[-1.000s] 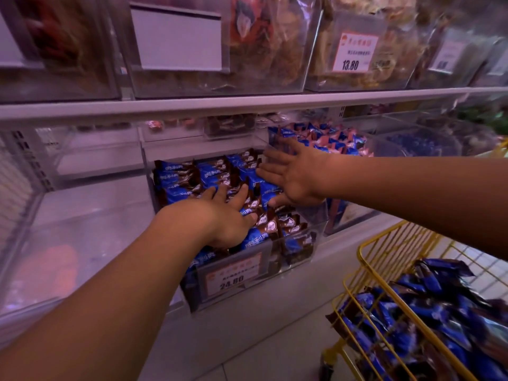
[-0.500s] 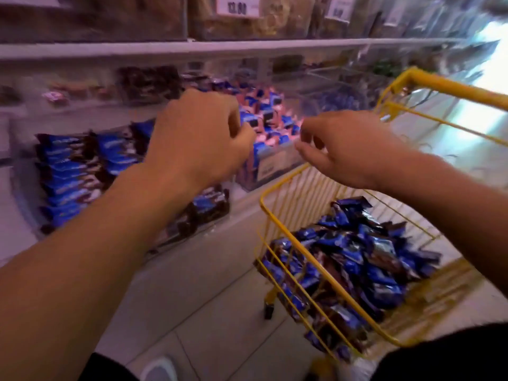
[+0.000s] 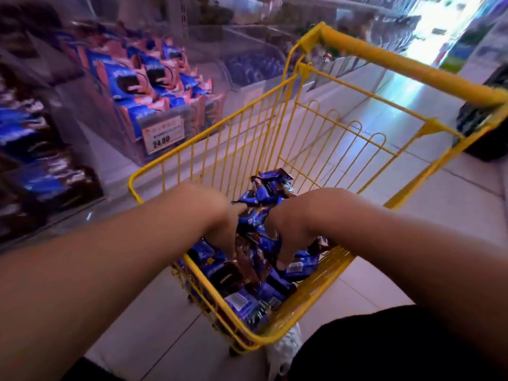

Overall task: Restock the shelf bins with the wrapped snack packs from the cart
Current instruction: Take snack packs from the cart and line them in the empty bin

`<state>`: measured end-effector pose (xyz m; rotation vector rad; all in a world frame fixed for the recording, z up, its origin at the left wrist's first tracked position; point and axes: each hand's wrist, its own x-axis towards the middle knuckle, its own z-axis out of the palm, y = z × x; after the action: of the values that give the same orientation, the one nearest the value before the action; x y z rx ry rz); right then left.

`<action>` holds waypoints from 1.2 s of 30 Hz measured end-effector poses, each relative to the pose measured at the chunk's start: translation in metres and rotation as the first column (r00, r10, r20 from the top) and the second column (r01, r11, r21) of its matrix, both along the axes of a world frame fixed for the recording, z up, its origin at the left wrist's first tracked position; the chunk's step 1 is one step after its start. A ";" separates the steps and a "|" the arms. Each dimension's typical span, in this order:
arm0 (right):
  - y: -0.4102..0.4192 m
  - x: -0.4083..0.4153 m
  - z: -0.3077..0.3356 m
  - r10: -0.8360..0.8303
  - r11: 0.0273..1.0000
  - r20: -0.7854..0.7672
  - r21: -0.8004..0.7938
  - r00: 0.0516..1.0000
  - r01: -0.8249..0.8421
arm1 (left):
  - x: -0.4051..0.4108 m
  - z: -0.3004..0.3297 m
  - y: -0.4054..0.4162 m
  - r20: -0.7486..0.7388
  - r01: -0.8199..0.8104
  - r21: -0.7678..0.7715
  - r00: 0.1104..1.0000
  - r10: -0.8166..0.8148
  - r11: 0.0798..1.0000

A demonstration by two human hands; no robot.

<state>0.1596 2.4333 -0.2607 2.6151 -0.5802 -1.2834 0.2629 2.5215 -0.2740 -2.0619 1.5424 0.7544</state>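
Down inside the yellow cart (image 3: 275,329), both hands are plunged into a heap of blue and brown snack packs (image 3: 248,273). The left hand (image 3: 220,232) and the right hand (image 3: 288,235) press in from either side of a raised bunch of packs (image 3: 264,199), which sits squeezed between them; their fingers are buried among the wrappers, so whether they curl round the packs cannot be told. More packs lie loose on the cart floor near its front rim. To the left, a clear shelf bin (image 3: 165,133) with a price label (image 3: 163,134) reading 24.80 holds blue and pink packs. Another bin (image 3: 41,171) at the far left holds blue and brown packs, blurred.
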 end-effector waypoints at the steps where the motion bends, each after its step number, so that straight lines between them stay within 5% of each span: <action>1: -0.003 0.002 0.004 -0.006 1.000 0.020 -0.022 1.000 0.006 | -0.003 -0.003 -0.002 0.000 0.005 0.065 1.000 -0.005 0.998; 5: -0.038 0.018 0.022 -0.003 0.988 0.056 -0.152 0.998 0.011 | -0.012 -0.010 -0.005 0.010 0.051 0.224 0.998 -0.054 0.973; 9: -0.042 0.035 -0.006 -0.070 0.979 0.017 0.195 0.997 0.065 | -0.012 -0.009 -0.006 0.018 0.111 0.213 0.993 -0.117 0.971; 14: -0.031 0.037 -0.049 0.218 0.974 0.138 0.034 0.966 -0.224 | -0.005 -0.010 -0.004 0.060 0.118 0.194 0.989 -0.132 0.974; 18: -0.036 0.045 -0.037 0.269 0.952 0.174 0.102 0.947 -0.289 | -0.004 -0.007 -0.004 0.052 0.112 0.196 0.991 -0.124 0.974; 26: -0.061 0.034 0.000 -0.269 0.874 0.335 0.479 0.903 0.083 | -0.003 0.008 0.003 -0.061 0.036 0.149 0.998 -0.027 0.988; 29: -0.069 0.028 0.014 -0.508 0.761 0.373 0.617 0.777 0.201 | 0.001 0.016 0.002 -0.113 -0.128 -0.101 0.987 0.116 0.987; 31: -0.070 0.023 0.028 -0.644 0.668 0.396 0.708 0.655 0.229 | 0.009 0.024 0.000 -0.434 -0.506 -0.231 0.818 0.377 0.831; 33: -0.068 0.019 0.041 -0.760 0.556 0.409 0.812 0.505 0.180 | 0.017 0.033 -0.001 -0.848 -0.781 0.015 0.321 0.422 0.625; 34: -0.066 0.016 0.047 -0.809 0.492 0.395 0.860 0.435 0.135 | 0.018 0.039 0.000 -0.929 -0.798 0.167 0.069 0.363 0.579; 36: -0.055 0.012 0.057 -0.874 0.392 0.358 0.919 0.329 0.042 | 0.017 0.049 0.004 -0.949 -0.763 0.308 -0.199 0.246 0.569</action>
<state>0.1715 2.3783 -0.2040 4.0836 -1.4553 0.0313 0.2795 2.5252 -0.2248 -2.6392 1.0738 3.0424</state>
